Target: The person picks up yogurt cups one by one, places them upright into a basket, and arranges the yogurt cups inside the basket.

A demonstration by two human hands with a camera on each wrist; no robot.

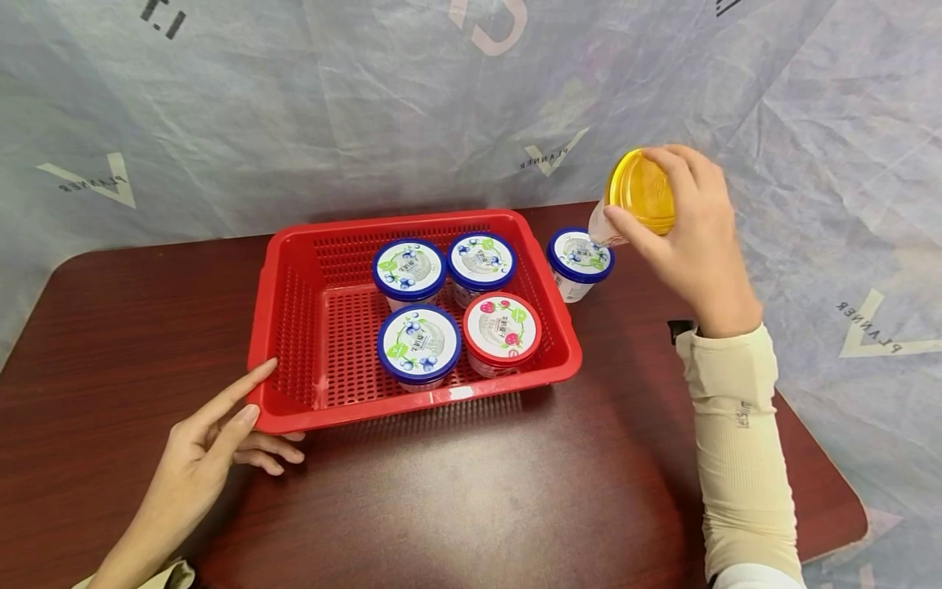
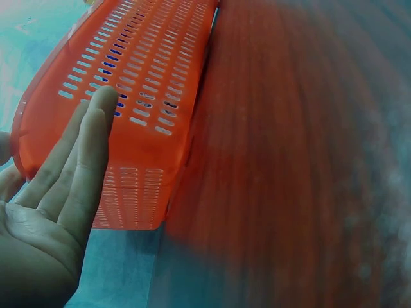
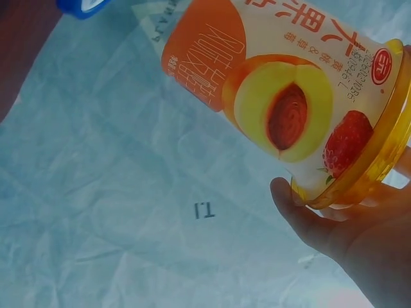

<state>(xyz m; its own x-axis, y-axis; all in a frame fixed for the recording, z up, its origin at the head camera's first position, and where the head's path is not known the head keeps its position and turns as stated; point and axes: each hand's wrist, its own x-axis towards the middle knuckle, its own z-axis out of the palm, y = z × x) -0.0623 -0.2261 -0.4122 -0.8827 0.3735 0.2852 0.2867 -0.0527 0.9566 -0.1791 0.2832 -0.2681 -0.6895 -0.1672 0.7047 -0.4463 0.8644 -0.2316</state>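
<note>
My right hand [image 1: 699, 233] grips a yogurt cup by its yellow lid [image 1: 643, 192]. The tilted cup [image 3: 282, 96] shows a peach and a strawberry on its side in the right wrist view. Below it stands a blue-lidded cup [image 1: 580, 254], just right of a red plastic basket [image 1: 316, 421]. At the basket's front left corner, my left hand [image 1: 199, 458] touches the rim with index finger and thumb. Its other fingers extend nearly straight along the outer wall in the left wrist view. The basket holds several blue-lidded cups [image 1: 419, 343] and one red-lidded cup [image 1: 503, 327].
All of this is on a dark reddish-brown table [image 1: 441, 507] with rounded corners. Grey printed sheeting [image 1: 294, 106] hangs behind the table and along its right side. A small black object [image 1: 679, 327] shows beside my right wrist.
</note>
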